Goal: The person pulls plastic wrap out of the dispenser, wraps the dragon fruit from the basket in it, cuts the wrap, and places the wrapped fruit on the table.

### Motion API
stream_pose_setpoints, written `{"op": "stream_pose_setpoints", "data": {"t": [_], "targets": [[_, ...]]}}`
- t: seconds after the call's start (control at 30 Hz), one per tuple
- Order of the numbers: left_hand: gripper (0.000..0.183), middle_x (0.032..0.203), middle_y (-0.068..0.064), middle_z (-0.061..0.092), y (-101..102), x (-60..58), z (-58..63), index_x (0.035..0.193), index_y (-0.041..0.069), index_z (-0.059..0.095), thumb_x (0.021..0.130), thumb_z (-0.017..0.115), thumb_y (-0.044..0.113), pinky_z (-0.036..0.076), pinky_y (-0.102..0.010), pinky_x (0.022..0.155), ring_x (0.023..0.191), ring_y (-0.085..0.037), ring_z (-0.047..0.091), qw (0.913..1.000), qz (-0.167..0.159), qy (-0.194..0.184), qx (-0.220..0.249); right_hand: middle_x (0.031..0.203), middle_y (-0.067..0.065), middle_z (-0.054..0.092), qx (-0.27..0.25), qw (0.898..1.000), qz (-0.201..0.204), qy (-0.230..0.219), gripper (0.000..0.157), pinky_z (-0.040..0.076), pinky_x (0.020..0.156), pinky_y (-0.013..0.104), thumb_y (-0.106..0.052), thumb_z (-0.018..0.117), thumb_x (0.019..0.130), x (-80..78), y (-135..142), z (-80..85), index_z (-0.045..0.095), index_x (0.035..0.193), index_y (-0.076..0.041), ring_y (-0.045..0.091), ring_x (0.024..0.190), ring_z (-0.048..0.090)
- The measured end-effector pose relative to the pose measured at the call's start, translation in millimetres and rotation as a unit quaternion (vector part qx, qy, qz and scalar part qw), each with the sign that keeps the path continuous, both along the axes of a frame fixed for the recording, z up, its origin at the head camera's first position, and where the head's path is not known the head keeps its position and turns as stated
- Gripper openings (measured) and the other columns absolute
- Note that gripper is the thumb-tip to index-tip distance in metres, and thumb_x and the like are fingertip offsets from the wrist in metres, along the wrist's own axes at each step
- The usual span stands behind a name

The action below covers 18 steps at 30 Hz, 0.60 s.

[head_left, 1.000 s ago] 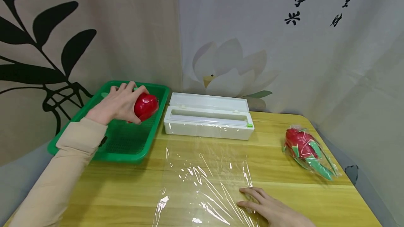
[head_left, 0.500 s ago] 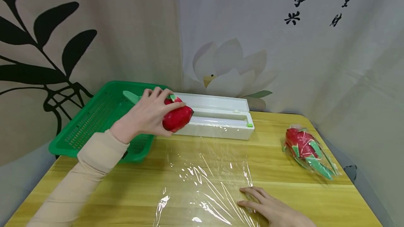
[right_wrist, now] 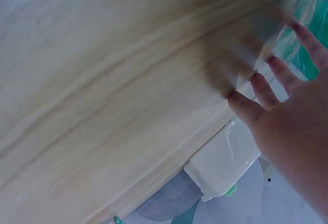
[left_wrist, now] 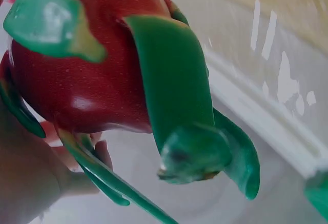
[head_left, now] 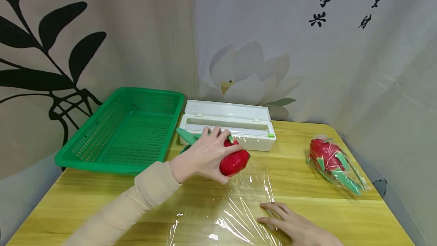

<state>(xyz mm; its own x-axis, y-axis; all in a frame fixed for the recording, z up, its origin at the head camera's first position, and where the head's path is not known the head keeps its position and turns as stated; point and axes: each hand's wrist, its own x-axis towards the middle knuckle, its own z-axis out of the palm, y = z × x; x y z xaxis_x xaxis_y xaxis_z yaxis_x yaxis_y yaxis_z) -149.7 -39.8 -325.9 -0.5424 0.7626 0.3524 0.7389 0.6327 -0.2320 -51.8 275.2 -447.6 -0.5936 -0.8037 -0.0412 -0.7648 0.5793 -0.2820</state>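
Observation:
My left hand (head_left: 208, 155) grips a red dragon fruit (head_left: 235, 162) with green leafy scales, held over the sheet of cling film in front of the dispenser. Close up in the left wrist view, the dragon fruit (left_wrist: 97, 80) shows its green scales and stem end, fingers behind it. A clear sheet of cling film (head_left: 239, 208) stretches from the dispenser toward me across the table. On the film's right edge rests my right hand (head_left: 293, 223), fingers spread and extended; in the right wrist view the right hand (right_wrist: 292, 111) has its fingertips on the surface.
A white cling film dispenser (head_left: 225, 144) stands at the back with its lid raised. Left of it sits a green plastic basket (head_left: 116, 168). A wrapped dragon fruit (head_left: 329, 158) lies at the right side of the wooden table (head_left: 304, 136). A printed curtain hangs behind.
My left hand has carried the dragon fruit out of the green basket, rightward and toward me, over the cling film. My right hand has stayed on the film's edge.

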Motion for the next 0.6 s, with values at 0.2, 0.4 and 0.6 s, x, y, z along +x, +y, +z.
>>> {"op": "stream_pose_setpoints", "data": {"t": [0.2, 0.4, 0.6], "targets": [[0.081, 0.122, -0.007, 0.055, 30.7, 15.8, -24.3, 0.131, 0.036, 0.053, 0.061, 0.064, 0.075, 0.05, -0.044, 0.079, 0.103, -0.025, 0.052, 0.9983, 0.024, -0.048, -0.025, 0.15, 0.003, 0.034, -0.014, 1.0, 0.015, 0.024, 0.066, 0.054, 0.086, 0.035, -0.059, 0.057, 0.086, -0.8, 0.4, -2.7, 0.038, 0.143, -0.033, 0.017, 0.127, 0.035], [0.08, 0.116, -0.005, 0.055, 48.0, 26.1, -50.8, 0.131, 0.037, 0.053, 0.062, 0.062, 0.077, 0.048, -0.039, 0.072, 0.097, -0.023, 0.053, 0.9957, 0.035, -0.075, -0.04, 0.15, 0.002, 0.033, -0.01, 1.0, 0.013, 0.019, 0.067, 0.053, 0.086, 0.036, -0.06, 0.057, 0.085, -0.8, 0.5, -2.9, 0.037, 0.144, -0.033, 0.016, 0.127, 0.033], [0.078, 0.113, -0.003, 0.055, 53.7, 26.7, -65.5, 0.13, 0.037, 0.054, 0.064, 0.059, 0.078, 0.044, -0.035, 0.069, 0.094, -0.022, 0.055, 0.9946, 0.056, -0.079, -0.037, 0.148, 0.004, 0.035, -0.013, 0.999, 0.022, 0.036, 0.069, 0.054, 0.085, 0.035, -0.061, 0.057, 0.084, -1.3, 1.3, -4.4, 0.038, 0.144, -0.031, 0.017, 0.127, 0.033]]}}
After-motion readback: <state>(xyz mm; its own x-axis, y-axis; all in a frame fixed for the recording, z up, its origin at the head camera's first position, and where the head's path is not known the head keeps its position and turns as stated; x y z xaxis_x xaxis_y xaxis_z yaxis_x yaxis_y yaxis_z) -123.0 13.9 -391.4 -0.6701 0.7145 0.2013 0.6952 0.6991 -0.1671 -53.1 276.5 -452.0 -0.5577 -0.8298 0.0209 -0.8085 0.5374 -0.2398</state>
